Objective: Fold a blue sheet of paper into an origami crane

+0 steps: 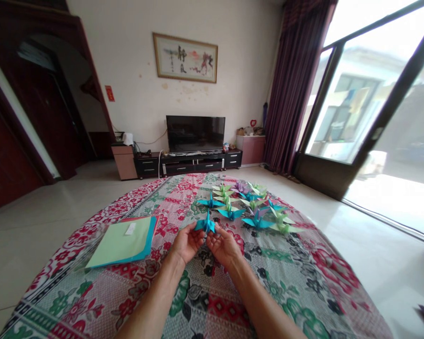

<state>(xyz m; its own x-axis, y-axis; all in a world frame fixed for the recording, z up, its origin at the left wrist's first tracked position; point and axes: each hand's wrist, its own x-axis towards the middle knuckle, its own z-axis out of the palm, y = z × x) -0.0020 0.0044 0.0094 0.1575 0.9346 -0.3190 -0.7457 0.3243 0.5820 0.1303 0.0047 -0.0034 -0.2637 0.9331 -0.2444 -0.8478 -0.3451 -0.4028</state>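
A blue origami crane [207, 225] is held between my two hands, a little above the middle of the table. My left hand [188, 243] pinches its left wing with thumb and fingers. On the other side my right hand [225, 244] has its thumb and fingers on the right wing. Beyond my hands several finished paper cranes stand in rows, among them a blue crane [231, 213], a light green crane [253, 204] and a purple crane [239, 187]. To my left lies a stack of coloured paper sheets [122, 241], light green on top.
A floral cloth [144, 301] covers the round table. A small white slip [130, 229] rests on the paper stack. Across the room a television [196, 134] stands on a low black cabinet [210, 165]. Glass doors [342, 103] are at the right, beside a purple curtain [291, 89].
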